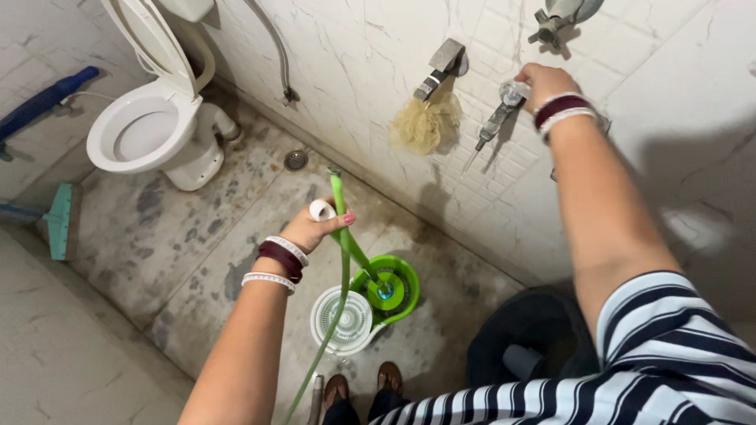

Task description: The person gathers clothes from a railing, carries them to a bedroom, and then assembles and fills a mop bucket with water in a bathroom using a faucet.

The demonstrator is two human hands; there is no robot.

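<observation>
My left hand [313, 228] grips a green mop handle [343, 236] near its white-tipped end. The handle slants down past a green and white spin mop bucket [370, 303] on the floor in front of my feet. My right hand [543, 83] is raised to the tiled wall and closed on the knob of a metal tap [500, 114]. Both wrists wear maroon and white bangles. A striped sleeve covers my right shoulder.
A white toilet [153, 130] with its lid up stands at the back left. A beige loofah [427, 124] hangs from another wall tap [442, 67]. A floor drain [295, 160], a teal floor wiper [59, 220] and a dark bucket [524, 346] are also in view.
</observation>
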